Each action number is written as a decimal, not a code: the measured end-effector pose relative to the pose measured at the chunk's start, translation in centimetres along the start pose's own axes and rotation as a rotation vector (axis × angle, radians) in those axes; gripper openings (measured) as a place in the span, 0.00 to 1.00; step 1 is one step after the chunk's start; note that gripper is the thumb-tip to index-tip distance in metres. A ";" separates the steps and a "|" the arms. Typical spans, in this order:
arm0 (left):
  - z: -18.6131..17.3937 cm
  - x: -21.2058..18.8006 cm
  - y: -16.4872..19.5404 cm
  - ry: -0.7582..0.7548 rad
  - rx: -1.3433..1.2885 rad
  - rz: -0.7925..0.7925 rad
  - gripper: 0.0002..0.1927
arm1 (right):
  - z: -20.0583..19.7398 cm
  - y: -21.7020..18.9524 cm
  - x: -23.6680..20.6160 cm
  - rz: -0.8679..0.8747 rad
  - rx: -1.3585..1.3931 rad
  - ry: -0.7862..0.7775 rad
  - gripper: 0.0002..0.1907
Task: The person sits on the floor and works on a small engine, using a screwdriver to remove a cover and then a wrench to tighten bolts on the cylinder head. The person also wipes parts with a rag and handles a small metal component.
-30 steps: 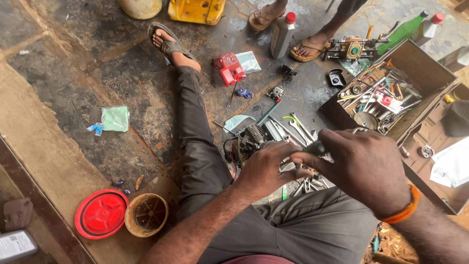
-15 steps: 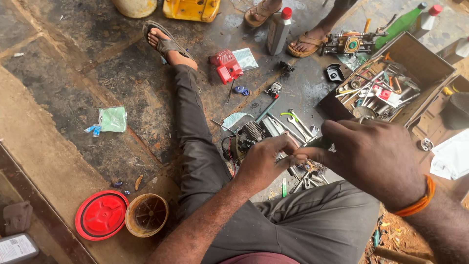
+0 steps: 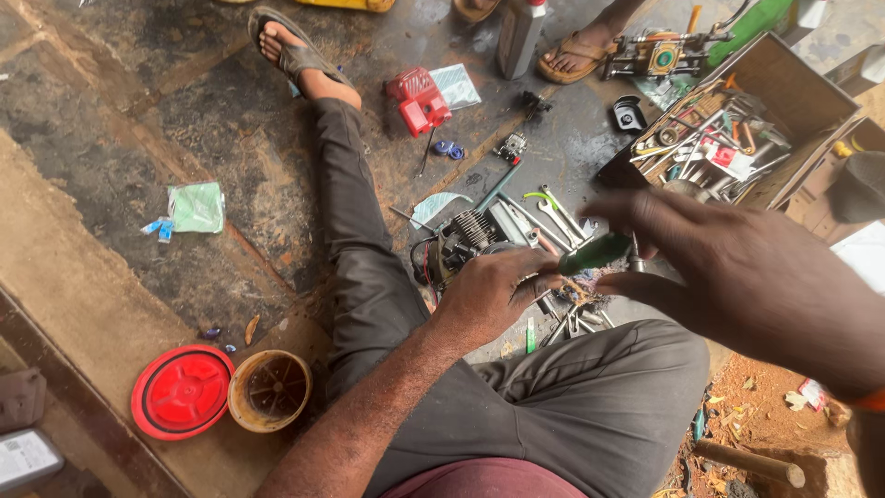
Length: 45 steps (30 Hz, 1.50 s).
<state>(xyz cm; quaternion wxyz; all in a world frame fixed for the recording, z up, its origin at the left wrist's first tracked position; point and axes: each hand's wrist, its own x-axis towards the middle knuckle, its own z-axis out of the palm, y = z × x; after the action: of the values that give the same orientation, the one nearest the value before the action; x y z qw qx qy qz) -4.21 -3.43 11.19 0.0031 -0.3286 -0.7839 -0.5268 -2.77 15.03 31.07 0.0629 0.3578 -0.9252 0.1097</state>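
Soft even daylight over my floor, faint shadows, no glare, my right hand [image 3: 737, 267] motion-blurred, edges slightly stretched
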 end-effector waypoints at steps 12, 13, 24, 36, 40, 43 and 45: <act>-0.2 -0.6 -0.8 0.001 -0.014 0.005 0.14 | 1.1 0.3 -1.4 0.174 -0.156 -0.261 0.25; -0.3 -0.9 -0.9 -0.038 -0.013 -0.014 0.15 | 0.9 0.1 -1.5 0.141 -0.105 -0.211 0.22; 0.0 -0.5 -1.2 -0.059 0.084 0.036 0.15 | 1.4 -1.3 -0.5 0.222 -0.498 -0.299 0.29; -1.1 0.2 -0.8 -0.138 -0.041 -0.037 0.17 | 2.4 0.2 -1.3 0.430 -0.606 -0.760 0.27; -1.1 0.0 -0.7 -0.189 0.124 -0.029 0.16 | 1.2 0.7 -1.2 0.052 -0.145 -0.263 0.24; -1.2 -0.2 -0.7 -0.164 -0.001 0.008 0.20 | 0.8 0.7 -1.0 0.164 -0.165 -0.398 0.22; -1.2 -0.2 -0.7 -0.048 -0.055 0.165 0.23 | 1.2 0.5 -0.7 0.400 -0.531 -0.793 0.26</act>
<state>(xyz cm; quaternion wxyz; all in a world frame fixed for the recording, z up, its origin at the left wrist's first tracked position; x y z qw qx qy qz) -4.87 -4.66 11.04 0.0187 -0.4044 -0.7394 -0.5380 -2.57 15.55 29.72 -0.2264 0.1596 -0.9242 -0.2629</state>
